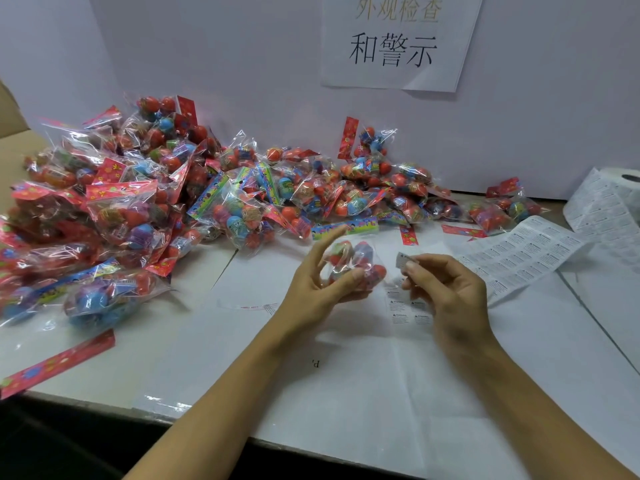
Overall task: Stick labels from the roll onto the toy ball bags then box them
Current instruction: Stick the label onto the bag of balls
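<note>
Sign (398, 39) reads 和警示. Your left hand (320, 282) grips a ball bag (356, 263); your right hand (446, 292) pinches a label (403, 260) above bare table (346, 393).

This looks like a packing or inspection station in a small factory. A white bench (346, 393) stands against a plain white partition (554, 116). At 12 o'clock a paper sign (398, 43) with printed Chinese characters is stuck to the partition. From 9 to 1 o'clock a heap of identical clear bags (145, 195) of coloured toy balls covers the bench. At 3 o'clock sits a large roll (609, 199) of printed labels, its strip (519, 254) trailing across the bench.
</note>
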`<state>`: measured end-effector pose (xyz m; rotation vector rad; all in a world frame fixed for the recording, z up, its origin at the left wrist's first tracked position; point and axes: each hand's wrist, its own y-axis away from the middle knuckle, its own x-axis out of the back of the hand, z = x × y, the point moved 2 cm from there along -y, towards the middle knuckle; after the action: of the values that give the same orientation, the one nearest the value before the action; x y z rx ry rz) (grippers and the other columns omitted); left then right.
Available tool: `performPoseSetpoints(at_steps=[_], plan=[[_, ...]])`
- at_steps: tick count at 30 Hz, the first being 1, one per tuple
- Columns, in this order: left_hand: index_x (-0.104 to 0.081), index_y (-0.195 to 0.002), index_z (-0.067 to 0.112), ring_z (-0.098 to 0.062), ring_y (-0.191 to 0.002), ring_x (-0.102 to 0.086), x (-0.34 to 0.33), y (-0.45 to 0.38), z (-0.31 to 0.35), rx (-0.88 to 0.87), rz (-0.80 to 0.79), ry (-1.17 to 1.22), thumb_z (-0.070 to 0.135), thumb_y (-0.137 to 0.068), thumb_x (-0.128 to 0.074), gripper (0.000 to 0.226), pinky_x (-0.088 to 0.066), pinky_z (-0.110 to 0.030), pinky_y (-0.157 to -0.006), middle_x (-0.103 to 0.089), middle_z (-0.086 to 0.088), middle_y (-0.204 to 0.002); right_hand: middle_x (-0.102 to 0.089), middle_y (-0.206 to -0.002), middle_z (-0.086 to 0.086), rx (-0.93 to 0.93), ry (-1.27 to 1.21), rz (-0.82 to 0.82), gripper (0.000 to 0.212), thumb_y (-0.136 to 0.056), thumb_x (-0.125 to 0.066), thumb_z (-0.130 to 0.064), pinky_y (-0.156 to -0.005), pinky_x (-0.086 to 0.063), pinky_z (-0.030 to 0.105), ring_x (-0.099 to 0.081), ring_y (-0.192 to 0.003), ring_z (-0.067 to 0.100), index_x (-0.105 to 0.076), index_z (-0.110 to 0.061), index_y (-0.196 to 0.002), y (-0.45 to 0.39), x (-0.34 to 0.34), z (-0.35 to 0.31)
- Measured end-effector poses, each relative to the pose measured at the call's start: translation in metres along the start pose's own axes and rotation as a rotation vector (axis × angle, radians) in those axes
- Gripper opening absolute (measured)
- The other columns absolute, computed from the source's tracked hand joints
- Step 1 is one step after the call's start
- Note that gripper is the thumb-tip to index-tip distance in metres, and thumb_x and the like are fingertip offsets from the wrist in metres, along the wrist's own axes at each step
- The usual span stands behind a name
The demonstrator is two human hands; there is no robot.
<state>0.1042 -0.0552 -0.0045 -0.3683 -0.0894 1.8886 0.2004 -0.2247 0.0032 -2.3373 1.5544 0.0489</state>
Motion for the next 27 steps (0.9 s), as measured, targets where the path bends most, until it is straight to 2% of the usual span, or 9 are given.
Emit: performPoseSetpoints(at_steps=[2, 4, 9, 12, 14, 16, 19, 22, 27], plan=[[-0.073, -0.119, 0.02, -0.028, -0.102, -0.074, -0.002, 0.001, 0.004, -0.015, -0.008, -0.023, 0.017, -0.088, -0.074, 0.032, -0.061, -0.034, -0.085, -0.064, -0.019, -0.124, -0.072, -0.073, 0.006, -0.01, 0.003, -0.029, 0.011, -0.086, -0.071, 0.004, -0.06, -0.052, 0.023, -0.064, -0.061, 0.015, -0.073, -0.006, -0.091, 0.0, -0.001, 0.002], [-0.079, -0.108, 0.013, -0.022, -0.101, -0.072, -0.003, 0.002, 0.004, -0.018, 0.031, -0.14, 0.018, -0.084, -0.08, 0.025, -0.06, -0.033, -0.088, -0.058, -0.021, -0.121, -0.074, -0.074, 0.005, -0.012, 0.024, -0.049, 0.013, -0.085, -0.073, 0.004, -0.06, -0.053, 0.022, -0.064, -0.059, 0.014, -0.074, -0.006, -0.093, 0.001, -0.002, 0.003], [-0.079, -0.108, 0.018, -0.007, -0.109, -0.065, -0.001, 0.004, 0.005, -0.086, 0.048, -0.381, 0.004, -0.084, -0.083, 0.028, -0.055, -0.024, -0.093, -0.057, -0.008, -0.123, -0.074, -0.075, 0.005, 0.011, 0.055, -0.125, 0.039, -0.083, -0.075, 0.005, -0.062, -0.053, 0.021, -0.065, -0.059, 0.014, -0.069, -0.02, -0.112, 0.003, -0.004, 0.002], [-0.076, -0.106, 0.025, -0.002, -0.109, -0.063, -0.002, 0.003, 0.005, -0.147, 0.012, -0.447, 0.0, -0.083, -0.082, 0.034, -0.051, -0.015, -0.091, -0.056, -0.007, -0.121, -0.075, -0.076, 0.004, 0.051, 0.127, -0.153, 0.031, -0.079, -0.08, -0.003, -0.062, -0.053, 0.019, -0.068, -0.061, 0.015, -0.071, -0.019, -0.104, 0.004, -0.005, 0.002], [-0.075, -0.107, 0.025, -0.003, -0.11, -0.063, -0.002, 0.003, 0.003, -0.166, 0.003, -0.45, 0.0, -0.083, -0.082, 0.035, -0.052, -0.017, -0.092, -0.056, -0.007, -0.121, -0.076, -0.077, 0.003, 0.078, 0.161, -0.158, 0.022, -0.076, -0.082, -0.005, -0.062, -0.054, 0.019, -0.069, -0.06, 0.016, -0.075, -0.021, -0.09, 0.006, -0.006, 0.002], [-0.074, -0.111, 0.026, -0.007, -0.113, -0.062, -0.002, 0.002, 0.003, -0.184, -0.01, -0.461, 0.002, -0.083, -0.082, 0.038, -0.053, -0.021, -0.095, -0.056, -0.006, -0.123, -0.076, -0.078, 0.002, 0.106, 0.203, -0.172, 0.023, -0.077, -0.082, -0.006, -0.063, -0.056, 0.021, -0.069, -0.06, 0.017, -0.077, -0.027, -0.082, 0.008, -0.007, 0.001], [-0.072, -0.119, 0.021, -0.012, -0.12, -0.06, -0.003, 0.002, 0.0, -0.201, -0.048, -0.466, 0.002, -0.083, -0.08, 0.041, -0.056, -0.03, -0.099, -0.056, -0.007, -0.128, -0.076, -0.079, 0.0, 0.158, 0.284, -0.184, 0.023, -0.077, -0.083, -0.014, -0.064, -0.059, 0.027, -0.07, -0.063, 0.02, -0.076, -0.036, -0.081, 0.009, -0.008, 0.001], [-0.073, -0.12, 0.017, -0.02, -0.121, -0.062, -0.002, 0.002, -0.004, -0.163, -0.062, -0.454, 0.007, -0.082, -0.082, 0.04, -0.058, -0.039, -0.098, -0.055, -0.005, -0.128, -0.075, -0.077, -0.001, 0.196, 0.365, -0.175, 0.021, -0.079, -0.084, -0.013, -0.065, -0.06, 0.038, -0.07, -0.066, 0.026, -0.075, -0.032, -0.083, 0.009, -0.006, 0.003], [-0.075, -0.118, 0.022, -0.023, -0.119, -0.064, -0.001, 0.002, -0.006, -0.131, -0.057, -0.432, 0.025, -0.081, -0.084, 0.038, -0.059, -0.04, -0.097, -0.056, 0.0, -0.127, -0.074, -0.077, -0.004, 0.224, 0.417, -0.199, 0.021, -0.08, -0.084, -0.01, -0.064, -0.058, 0.045, -0.067, -0.067, 0.026, -0.075, -0.029, -0.082, 0.009, -0.004, 0.004]])
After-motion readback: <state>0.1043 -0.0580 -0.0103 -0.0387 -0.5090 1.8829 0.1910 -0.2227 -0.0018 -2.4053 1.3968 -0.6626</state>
